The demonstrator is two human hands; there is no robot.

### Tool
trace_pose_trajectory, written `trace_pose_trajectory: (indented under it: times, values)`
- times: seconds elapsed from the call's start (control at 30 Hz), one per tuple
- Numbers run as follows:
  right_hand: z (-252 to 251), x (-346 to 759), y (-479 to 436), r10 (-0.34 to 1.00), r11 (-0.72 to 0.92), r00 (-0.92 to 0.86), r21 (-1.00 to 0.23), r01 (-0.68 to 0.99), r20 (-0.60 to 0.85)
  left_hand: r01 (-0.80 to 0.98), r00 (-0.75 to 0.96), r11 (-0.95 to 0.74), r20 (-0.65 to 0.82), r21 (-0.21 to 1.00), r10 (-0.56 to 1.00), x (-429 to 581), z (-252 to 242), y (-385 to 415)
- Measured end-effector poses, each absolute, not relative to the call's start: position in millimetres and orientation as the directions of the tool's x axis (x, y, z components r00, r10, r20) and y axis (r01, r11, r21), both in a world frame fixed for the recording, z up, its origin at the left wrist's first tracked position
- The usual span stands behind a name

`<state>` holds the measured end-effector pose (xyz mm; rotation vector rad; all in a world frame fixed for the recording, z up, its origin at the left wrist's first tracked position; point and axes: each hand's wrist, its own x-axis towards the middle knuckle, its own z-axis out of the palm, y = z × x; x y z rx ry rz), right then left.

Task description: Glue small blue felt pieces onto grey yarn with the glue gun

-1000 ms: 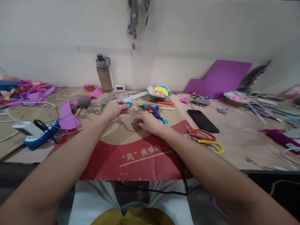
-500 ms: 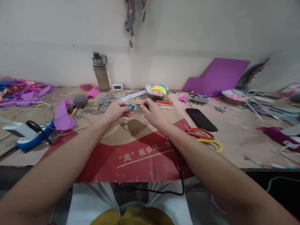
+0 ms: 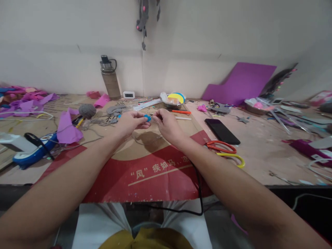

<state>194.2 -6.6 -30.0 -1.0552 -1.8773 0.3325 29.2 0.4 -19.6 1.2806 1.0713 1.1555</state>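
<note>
– Two hands in shot, status?
– Left hand is pinched on a small blue piece, thumb and forefinger clamped on it. Right hand has its fingertips closed together just beside that piece; what's between them is too small to tell.
– Where's the piece?
– Held up between both hands, above the cardboard sheet on the table. The hands' shadow falls on the cardboard under them.
– Around them?
– To the right: black phone, then red scissors with a yellow-handled pair just beside them. Beyond the hands: orange pen and a bowl. To the left: grey yarn ball and a purple felt scrap. Water bottle stands upright at the wall. A black cable runs under the right forearm and off the table edge.
</note>
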Motion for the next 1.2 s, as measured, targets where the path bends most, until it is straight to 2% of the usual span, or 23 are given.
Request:
trace_pose_trajectory:
  times: [0.93, 1.2]
  values:
    - [-30.4, 193.8, -7.0, 0.755, 0.614, -0.251, -0.517, 0.597, 0.606, 0.040, 0.171, -0.085, 0.077, 0.996, 0.982, 33.8, -17.4, -5.2]
    - [-36.0, 193.9, -3.8, 0.728, 0.654, -0.264, -0.527, 0.542, 0.632, 0.072, 0.125, -0.106, 0.097, 0.992, 0.987, 34.7, -13.9, -7.1]
